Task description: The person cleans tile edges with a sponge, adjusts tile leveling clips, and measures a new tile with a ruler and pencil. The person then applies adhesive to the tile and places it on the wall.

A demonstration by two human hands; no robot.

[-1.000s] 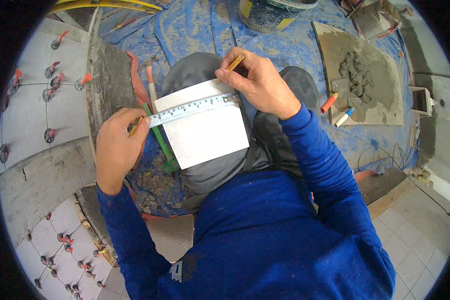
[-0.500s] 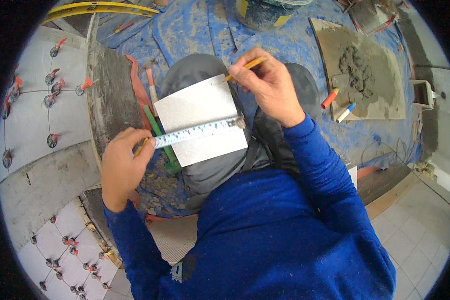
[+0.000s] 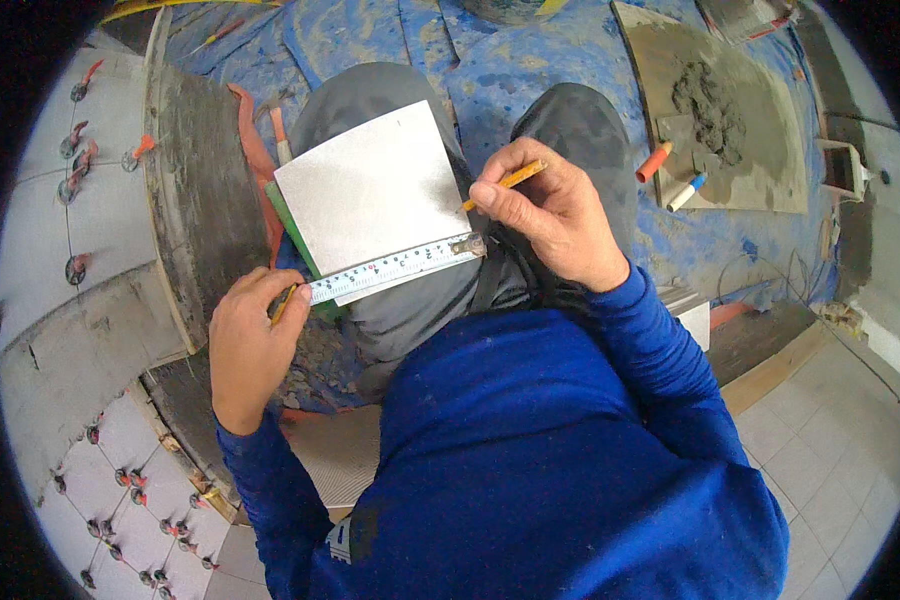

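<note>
A white tile piece (image 3: 370, 190) lies tilted on my left thigh. Across its near edge stretches a tape measure blade (image 3: 380, 267), its metal end hook near the tile's lower right corner. My left hand (image 3: 255, 345) pinches the blade's left end between thumb and fingers; a bit of yellow shows in the grip. A yellow pencil (image 3: 520, 174) is held in my right hand (image 3: 555, 215), its tip at or close to the tile's right edge. The tile partly covers a green-handled tool (image 3: 292, 222) beside my left leg.
A mortar-smeared board (image 3: 750, 150) lies at the right, with red-handled (image 3: 655, 162) and blue-and-white-handled (image 3: 687, 193) tools. A bucket (image 3: 510, 8) stands far ahead on the blue sheet (image 3: 350, 40). Wall tiles with red-tabbed levelling clips (image 3: 77, 268) are at the left.
The tape blade has shifted from across the tile's middle to its near edge. My right hand and pencil have come nearer, down along the tile's right edge. The view has shifted slightly.
</note>
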